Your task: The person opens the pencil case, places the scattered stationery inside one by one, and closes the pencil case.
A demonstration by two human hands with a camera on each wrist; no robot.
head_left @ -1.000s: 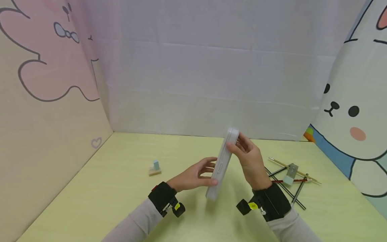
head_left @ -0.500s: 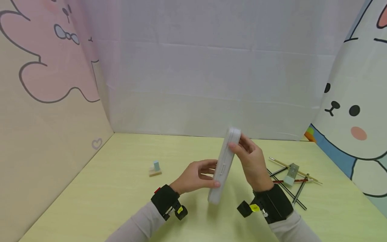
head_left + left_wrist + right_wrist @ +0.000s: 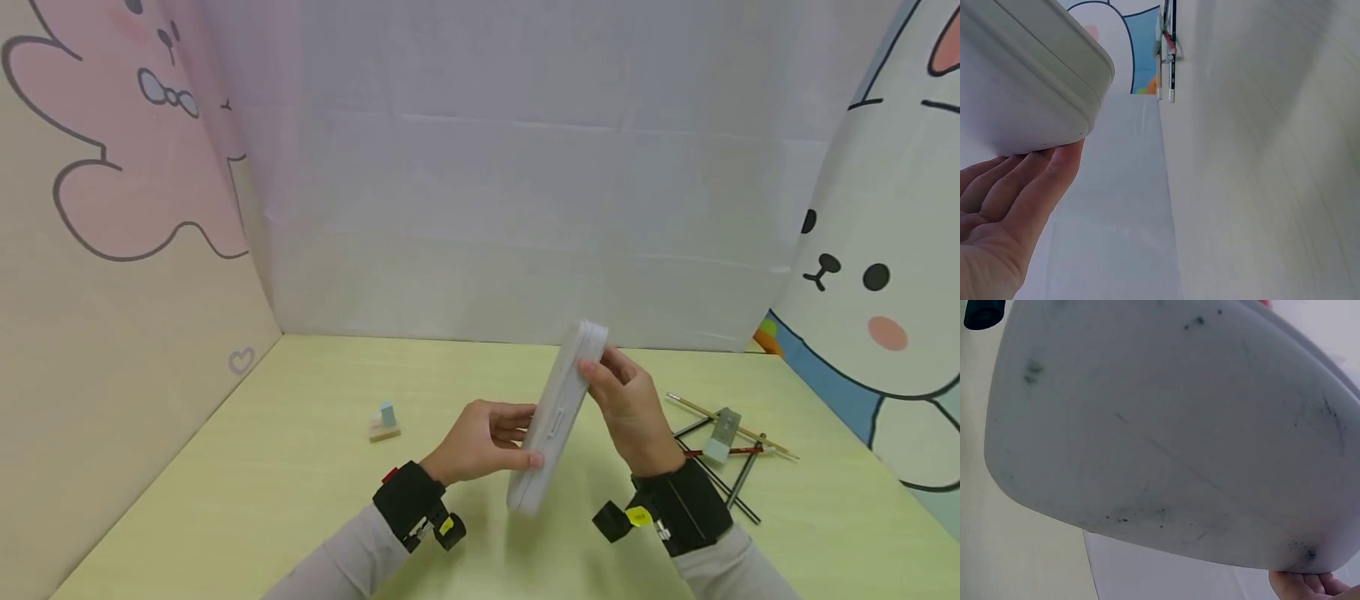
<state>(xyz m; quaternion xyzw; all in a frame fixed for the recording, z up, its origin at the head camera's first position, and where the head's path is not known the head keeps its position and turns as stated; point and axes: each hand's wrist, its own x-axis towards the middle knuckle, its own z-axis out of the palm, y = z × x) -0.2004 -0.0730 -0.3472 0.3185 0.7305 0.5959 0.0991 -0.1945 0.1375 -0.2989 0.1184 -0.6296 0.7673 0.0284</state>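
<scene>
Both hands hold a white plastic pencil case (image 3: pixel 558 417) in the air, tilted with its upper end to the right. A small latch shows on its narrow side. My left hand (image 3: pixel 480 442) grips the lower part, thumb on the near side and fingers behind. Near the upper end my right hand (image 3: pixel 622 408) pinches the case, its fingers partly hidden behind it. In the left wrist view, fingers (image 3: pixel 1041 181) rest against the case (image 3: pixel 1035 75). Dark smudges mark the broad face of the case (image 3: pixel 1166 444) in the right wrist view.
Several pencils (image 3: pixel 738 483) lie crossed on the right of the table (image 3: pixel 247 500), with a grey-green eraser-like block (image 3: pixel 722 435) on them. A small wooden piece with a pale blue block (image 3: pixel 386 423) stands on the left. A white sheet (image 3: pixel 450 208) hangs behind.
The pencil case has tilted a little further, its top shifting right and its lower end slightly left and down. Both hands keep hold of it; the right moves slightly right and down.
</scene>
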